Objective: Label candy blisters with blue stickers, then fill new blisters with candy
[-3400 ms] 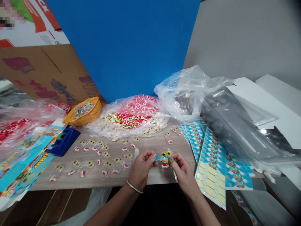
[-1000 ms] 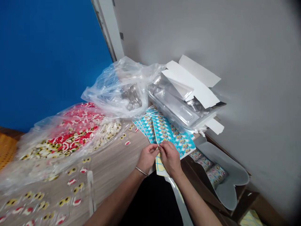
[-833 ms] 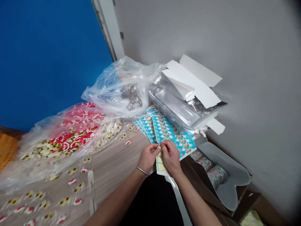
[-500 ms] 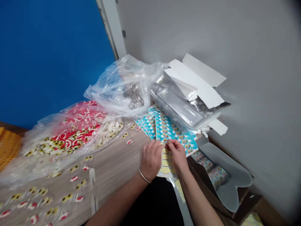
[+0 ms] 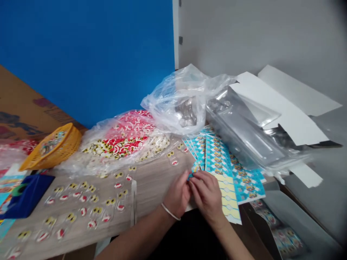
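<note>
Between the fingertips of both hands is a small blue sticker (image 5: 195, 167), printed with a coloured picture and partly covered by the fingers. My left hand (image 5: 176, 193), with a white band at the wrist, is closed with its fingers curled at the sticker's left side. From the right, my right hand (image 5: 208, 191) pinches the sticker's lower edge. Just right of the hands lies a sticker sheet (image 5: 219, 155), its upper rows blue and its lower part bare yellow backing. More blue sheets (image 5: 245, 180) lie beneath and beside it.
Small clear blister pieces (image 5: 97, 210) with red and yellow-black parts cover the table's left. Behind them lies a plastic bag (image 5: 127, 133) of such parts. A yellow basket (image 5: 55, 146) and a blue tray (image 5: 29, 196) stand left; clear plastic trays (image 5: 244, 126) lie right.
The view has turned left, bringing the basket and blue tray into sight. My hands have come off the sticker sheet to its left, and a blue sticker now shows between them.
</note>
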Motion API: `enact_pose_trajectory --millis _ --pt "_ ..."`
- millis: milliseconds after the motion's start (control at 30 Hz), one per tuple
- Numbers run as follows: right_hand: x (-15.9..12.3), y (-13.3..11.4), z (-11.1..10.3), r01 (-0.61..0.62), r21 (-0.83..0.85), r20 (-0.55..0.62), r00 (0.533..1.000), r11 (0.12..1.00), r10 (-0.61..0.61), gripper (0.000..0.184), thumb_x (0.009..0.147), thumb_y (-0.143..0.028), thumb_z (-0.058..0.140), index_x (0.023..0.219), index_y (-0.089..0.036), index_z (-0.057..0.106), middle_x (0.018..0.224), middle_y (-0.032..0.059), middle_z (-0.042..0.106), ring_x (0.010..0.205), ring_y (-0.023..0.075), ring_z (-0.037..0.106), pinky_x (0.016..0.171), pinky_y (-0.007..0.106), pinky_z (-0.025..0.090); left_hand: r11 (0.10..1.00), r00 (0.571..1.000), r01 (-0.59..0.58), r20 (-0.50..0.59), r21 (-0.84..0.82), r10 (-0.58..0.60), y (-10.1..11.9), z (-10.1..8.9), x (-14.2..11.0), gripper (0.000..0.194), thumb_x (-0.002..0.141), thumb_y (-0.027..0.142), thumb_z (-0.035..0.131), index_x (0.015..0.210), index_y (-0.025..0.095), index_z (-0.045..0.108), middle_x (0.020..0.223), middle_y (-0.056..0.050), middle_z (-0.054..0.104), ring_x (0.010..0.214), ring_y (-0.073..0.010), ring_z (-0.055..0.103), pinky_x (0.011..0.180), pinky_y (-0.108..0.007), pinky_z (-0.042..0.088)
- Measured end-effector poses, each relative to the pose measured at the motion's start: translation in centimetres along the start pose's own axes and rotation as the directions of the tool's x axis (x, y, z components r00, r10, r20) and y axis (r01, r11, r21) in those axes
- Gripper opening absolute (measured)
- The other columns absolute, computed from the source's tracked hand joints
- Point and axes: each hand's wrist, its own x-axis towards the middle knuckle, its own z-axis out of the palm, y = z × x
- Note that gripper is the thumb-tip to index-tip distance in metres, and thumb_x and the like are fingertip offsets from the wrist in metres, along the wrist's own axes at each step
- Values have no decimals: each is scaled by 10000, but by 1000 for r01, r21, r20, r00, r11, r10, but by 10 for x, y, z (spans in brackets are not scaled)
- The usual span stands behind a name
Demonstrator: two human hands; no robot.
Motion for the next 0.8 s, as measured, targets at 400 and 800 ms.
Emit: enact_pose_trajectory --millis 400,800 --pt "77 11 106 -219 -373 182 936 901 302 381 782 -414 681 1066 -173 600 1019 155 636 998 323 576 823 423 452 969 841 -238 -514 -68 170 85 -124 -14 367 634 367 810 841 171 579 747 22 669 673 -129 662 613 -229 516" --pt "9 -24 84 -175 -328 378 876 928 299 369 810 -444 680 1073 -199 593 938 104 625 849 275 597 731 378 467 990 913 -87 -389 110 123 73 -137 -32 295 694 400 761 796 155 632 690 8 635 600 -104 585 593 -217 479"
